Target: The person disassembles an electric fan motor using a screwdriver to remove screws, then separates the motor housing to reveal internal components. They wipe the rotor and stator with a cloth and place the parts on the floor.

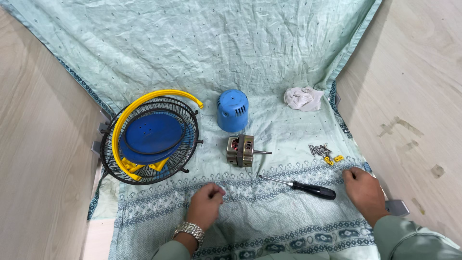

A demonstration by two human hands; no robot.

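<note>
Two fists: our left hand [207,201] and right hand [362,188] rest curled, holding nothing, on the pale green patterned cloth [269,58]. Between them lies the black-handled steel screwdriver [303,187].

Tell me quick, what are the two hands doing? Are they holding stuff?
Left hand: fingers curled shut in a loose fist on the patterned cloth; holding nothing visible.
Right hand: fingers curled, resting on the cloth near the screwdriver; not holding it.

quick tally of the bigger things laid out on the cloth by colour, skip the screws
blue: 2 (motor cover, round plate)
yellow: 1 (curved ring)
black: 2 (wire fan guard, screwdriver)
silver: 1 (motor)
white: 1 (crumpled rag)
total: 7
</note>
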